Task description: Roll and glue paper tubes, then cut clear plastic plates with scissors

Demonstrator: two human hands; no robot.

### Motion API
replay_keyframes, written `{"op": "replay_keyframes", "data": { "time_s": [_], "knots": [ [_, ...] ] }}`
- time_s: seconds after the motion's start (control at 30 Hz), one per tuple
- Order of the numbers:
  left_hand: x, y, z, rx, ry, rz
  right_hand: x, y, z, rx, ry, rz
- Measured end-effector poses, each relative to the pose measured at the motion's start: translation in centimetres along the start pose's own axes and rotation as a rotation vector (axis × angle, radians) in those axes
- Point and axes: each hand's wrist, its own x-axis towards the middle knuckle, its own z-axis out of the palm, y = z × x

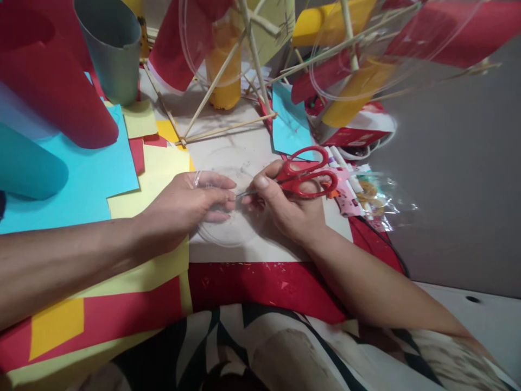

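Note:
My right hand [287,203] is closed around the blades of a pair of scissors [303,172]; their red handles stick out to the upper right. The metal tip points left, toward the fingertips of my left hand [195,198]. Between both hands lies a clear round plastic lid [228,236], with my left thumb and fingers pinched on it. Whether the scissor tip pierces the plastic or only touches it I cannot tell. Beneath the lid is a white board [285,252].
A frame of thin wooden sticks [228,127] rises behind my hands, with clear discs and coloured paper tubes. Blue paper [118,168] and yellow paper [163,163] lie at left, near a red tube [77,103]. Markers [342,163] and a plastic bag [386,203] are at right.

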Motion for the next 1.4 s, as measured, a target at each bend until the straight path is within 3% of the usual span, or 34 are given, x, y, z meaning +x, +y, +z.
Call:
{"op": "replay_keyframes", "data": {
  "time_s": [0.5,0.83,0.97,1.07,1.27,1.4],
  "knots": [
    [0.1,-0.2,0.2,0.044,0.051,0.009,0.0,-0.2,0.2,-0.2,-0.04,-0.111],
    [0.2,-0.4,0.3,0.074,0.071,0.007,0.0,-0.8,-0.3,-0.445,-0.214,-0.25],
    [0.2,-0.5,0.2,0.075,0.073,0.027,-0.1,-0.7,-0.1,-0.486,-0.187,-0.287],
    [0.2,-0.5,0.2,0.089,0.069,0.03,-0.2,-0.8,0.2,-0.456,-0.126,-0.237],
    [0.2,-0.6,0.3,0.09,0.073,0.012,0.1,-1.2,1.0,-0.174,-0.043,0.023],
    [0.2,-0.5,0.3,0.084,0.08,0.005,0.1,-1.2,0.9,-0.223,-0.055,-0.041]
  ]
}}
